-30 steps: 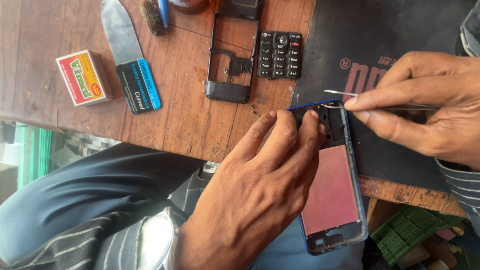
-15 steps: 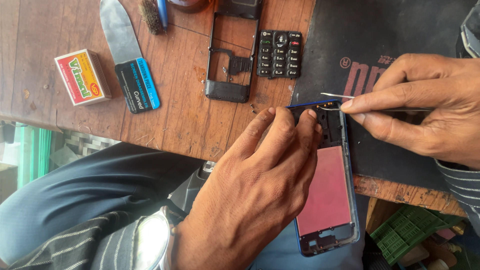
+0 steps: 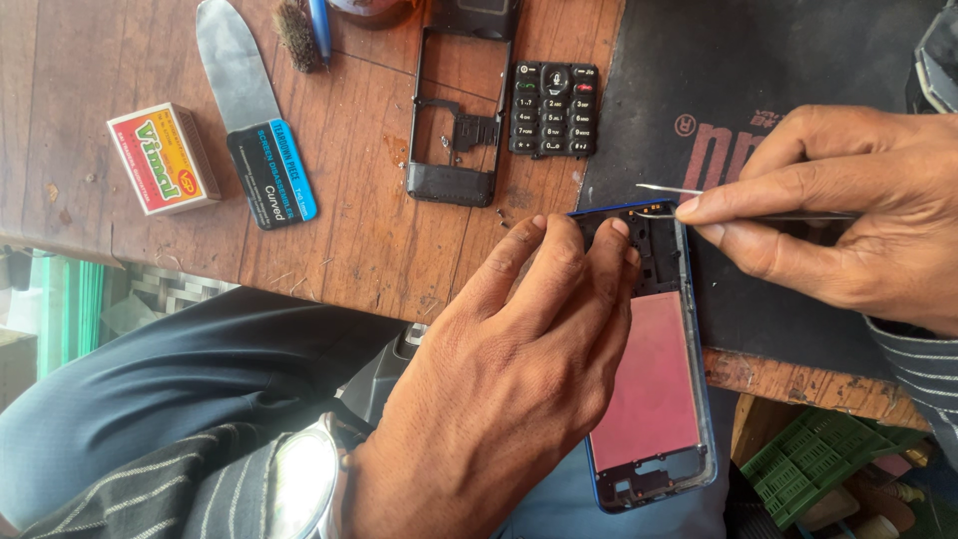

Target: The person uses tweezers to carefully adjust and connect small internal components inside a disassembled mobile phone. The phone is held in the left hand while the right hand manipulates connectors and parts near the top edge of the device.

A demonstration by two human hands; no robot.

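opened blue phone (image 3: 654, 389), pink panel exposed

a worn wooden table (image 3: 329, 240) fills the upper part of the view, its brown top scratched, stained and scored with grooves, its near edge chipped. a dark work mat (image 3: 738, 90) covers the table to the right of the grip and runs up past it. daylight falls evenly over the wood, with only soft shadows. below the table edge, far to the left of the grip, a green slatted surface (image 3: 60, 309) and a patch of patterned floor (image 3: 160, 294) show, both blurred. low to the right of the grip, under the table, stands a green plastic crate (image 3: 818, 459) with a lattice wall.
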